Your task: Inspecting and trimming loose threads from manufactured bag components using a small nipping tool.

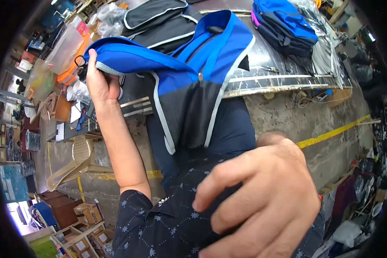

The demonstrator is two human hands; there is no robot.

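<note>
A blue and black fabric bag piece with grey piped edges hangs in front of me. A zipper runs down its blue part, and its black lower end drapes over the table edge towards my lap. My left hand is closed on its left blue end, thumb on top and fingers underneath. A small black loop sticks out there. Close to the camera, at the lower right, is my right hand. Its fingers are bent and somewhat apart, with nothing seen in them; it is away from the fabric.
A metal-topped table stands ahead. On it lie a blue and black backpack, black panels with grey piping, and clear plastic. A beige plastic chair stands at left. Yellow lines cross the floor; boxes sit at lower left.
</note>
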